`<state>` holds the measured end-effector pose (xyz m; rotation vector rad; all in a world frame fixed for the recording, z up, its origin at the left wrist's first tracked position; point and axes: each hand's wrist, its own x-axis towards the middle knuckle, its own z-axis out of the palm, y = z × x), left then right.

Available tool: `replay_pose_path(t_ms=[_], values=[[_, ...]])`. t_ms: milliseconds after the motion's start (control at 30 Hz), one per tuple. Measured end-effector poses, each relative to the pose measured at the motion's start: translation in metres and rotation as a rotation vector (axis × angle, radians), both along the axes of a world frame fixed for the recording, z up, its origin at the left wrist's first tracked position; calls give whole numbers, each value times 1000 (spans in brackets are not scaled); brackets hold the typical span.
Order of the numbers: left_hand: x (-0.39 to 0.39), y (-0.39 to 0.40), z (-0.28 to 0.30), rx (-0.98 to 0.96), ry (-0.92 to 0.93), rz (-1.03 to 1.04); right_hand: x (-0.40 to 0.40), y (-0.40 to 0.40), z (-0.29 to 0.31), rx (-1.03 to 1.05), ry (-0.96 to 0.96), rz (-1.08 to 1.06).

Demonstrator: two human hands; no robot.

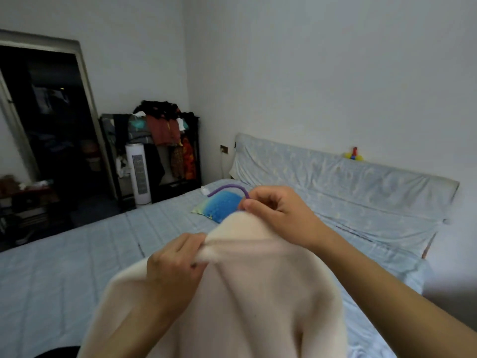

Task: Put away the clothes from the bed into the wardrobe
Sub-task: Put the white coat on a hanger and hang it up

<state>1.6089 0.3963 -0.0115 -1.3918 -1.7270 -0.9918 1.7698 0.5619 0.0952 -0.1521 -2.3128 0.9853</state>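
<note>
Far left: dark open wardrobe recess with a pale frame point(44, 130), well apart from the bed. Just right of it, black open clothes rack point(152, 151) piled with dark, red and orange garments, white tower fan point(138, 174) standing in front.

Left hand point(175, 267) is gripping the cream fleece garment point(247, 293) — fingers curled, bunching a fold of the collar edge near the top. Garment is being held up off the pale blue quilted bed point(64, 267), draping down toward the camera, covering the left forearm.

Judgement on handling: soft, thick, floppy, no stiffness of its own; probably light but bulky. Not fragile. Fleece looks grippy, so unlikely to be slipping out of a pinch, but likely sagging and sliding off a hanger shoulder if loaded unevenly. Best hold points: collar/neck seam, where the fabric is doubled, or the hanger hook once seated.

Behind the garment top: blue patterned pillow point(222, 205) lying on the bed.

Right hand point(273, 210) is pinching the purple plastic hanger hook point(229, 188) at its base, fingers curled round it just above the neck opening. Rest of the hanger is hidden inside the fabric; cannot tell whether both shoulders are seated.

Right side: headboard under a pale blue patterned cover point(361, 177), small yellow and red toy point(354, 155) sitting on its top edge.
</note>
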Motion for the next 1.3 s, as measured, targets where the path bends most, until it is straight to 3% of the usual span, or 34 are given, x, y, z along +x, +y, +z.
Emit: replay_pose_path(t_ms=[267,500,833,967,1300], values=[[25,-3,24,-305,-93,-125,-1,29,-5,11,115,-56],[48,-8,17,-204,-242,-67,9,40,-1,-12,164,27],[91,-38,29,-161,-98,181,26,43,3,-82,226,91],[96,-71,42,-183,-88,238,23,33,3,-211,243,74],[95,-183,46,-251,-103,386,-3,-55,4,-202,239,199]])
